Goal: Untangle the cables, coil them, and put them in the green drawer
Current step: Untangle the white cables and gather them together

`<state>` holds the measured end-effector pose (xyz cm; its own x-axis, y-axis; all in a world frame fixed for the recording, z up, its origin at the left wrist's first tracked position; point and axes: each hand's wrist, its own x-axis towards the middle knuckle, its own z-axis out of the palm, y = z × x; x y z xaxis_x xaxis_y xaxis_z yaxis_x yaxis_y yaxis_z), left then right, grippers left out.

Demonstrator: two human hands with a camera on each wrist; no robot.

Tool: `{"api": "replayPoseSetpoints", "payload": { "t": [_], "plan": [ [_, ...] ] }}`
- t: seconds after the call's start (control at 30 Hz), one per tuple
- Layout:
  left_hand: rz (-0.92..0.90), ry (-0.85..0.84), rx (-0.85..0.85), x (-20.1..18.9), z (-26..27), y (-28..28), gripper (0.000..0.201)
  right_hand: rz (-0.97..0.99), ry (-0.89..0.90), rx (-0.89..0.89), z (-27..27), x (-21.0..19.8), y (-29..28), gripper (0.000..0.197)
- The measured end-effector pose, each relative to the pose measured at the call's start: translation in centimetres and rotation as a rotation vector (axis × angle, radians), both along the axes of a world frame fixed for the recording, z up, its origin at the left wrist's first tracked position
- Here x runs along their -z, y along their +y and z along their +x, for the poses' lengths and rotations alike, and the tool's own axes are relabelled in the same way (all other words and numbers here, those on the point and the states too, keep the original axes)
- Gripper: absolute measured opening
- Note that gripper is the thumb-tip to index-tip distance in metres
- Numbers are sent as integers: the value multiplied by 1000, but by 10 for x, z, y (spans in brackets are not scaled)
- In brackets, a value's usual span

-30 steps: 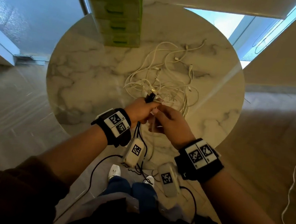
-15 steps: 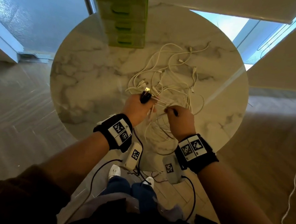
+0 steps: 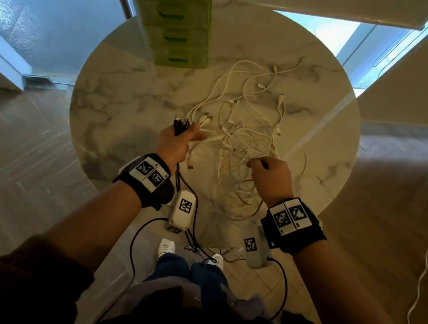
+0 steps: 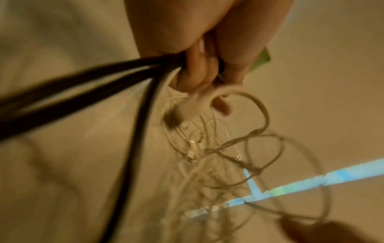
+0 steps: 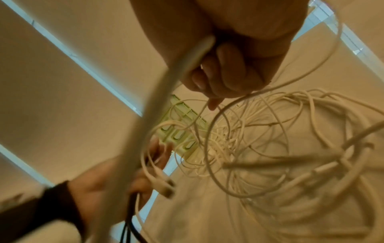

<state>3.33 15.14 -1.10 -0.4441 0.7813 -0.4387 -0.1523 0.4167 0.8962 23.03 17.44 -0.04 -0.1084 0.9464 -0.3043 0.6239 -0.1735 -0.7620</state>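
A tangle of white cables (image 3: 246,136) lies on the round marble table (image 3: 121,111), and some loops hang over its near edge. My left hand (image 3: 183,134) grips a bunch of black cables (image 4: 87,82) with the plugs (image 3: 179,124) sticking up past the fingers; a white plug (image 4: 176,113) dangles just below it. To the right, my right hand (image 3: 260,165) is curled round a white cable (image 5: 187,65) that runs out of the tangle. The green drawer unit (image 3: 182,21) stands at the table's far side with its drawers closed.
Black device leads (image 3: 140,236) and two white tagged boxes (image 3: 183,208) hang from my wrists in front of my legs. A loose white cord (image 3: 424,273) lies on the wooden floor at right. Windows and walls surround the table.
Both hands have moved apart and forward over the table. The left went left with the black plugs, and the right went right, drawing white cable out of the tangle.
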Motion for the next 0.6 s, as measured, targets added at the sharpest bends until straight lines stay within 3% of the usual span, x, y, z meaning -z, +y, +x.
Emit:
{"api": "replayPoseSetpoints", "payload": {
  "t": [0.1, 0.2, 0.33, 0.47, 0.6],
  "plan": [
    [-45, 215, 8, 8, -7, -6, 27, -32, 86, 22, 3, -3, -4, 27],
    [-15, 213, -20, 6, 1, -17, 35, -24, 145, 21, 3, -11, -4, 24],
    [117, 220, 185, -9, 30, -33, 45, 39, 186, -1, -2, -27, 0, 28],
    [213, 206, 212, -17, 43, -23, 18, 86, 224, -75, -9, -44, 4, 26],
    [201, 210, 148, -6, 36, -5, 11, 92, 266, -164, -6, -50, 2, 23]
  ]
}}
